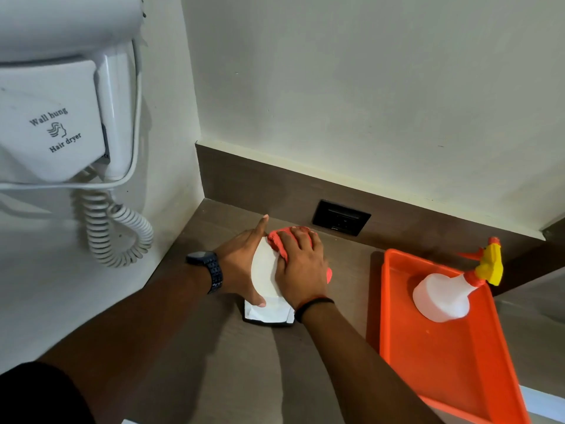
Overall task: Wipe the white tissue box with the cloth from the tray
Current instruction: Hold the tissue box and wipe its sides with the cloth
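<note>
Legibly, the white plastic wall-mounted hair dryer [52, 117] at upper left reads "Wall hung" and "Hair dryer"; grey coiled cord [116, 231] hangs beneath. White rectangular tissue box [266, 273]: on the dark wood-grain table [214, 362], near the back corner. Left hand [241, 264], black wristwatch [211, 270] on wrist: fingers spread along the box's left side, steadying it. Right hand [301, 267], dark wristband: fingers laid flat, pressing a crumpled red-orange cloth [281, 240] onto the box top. Orange plastic tray [443, 362]: right of the box, apart. White spray bottle [449, 292], yellow-and-orange trigger: lying in tray. Black wall socket [341, 217]: behind.
</note>
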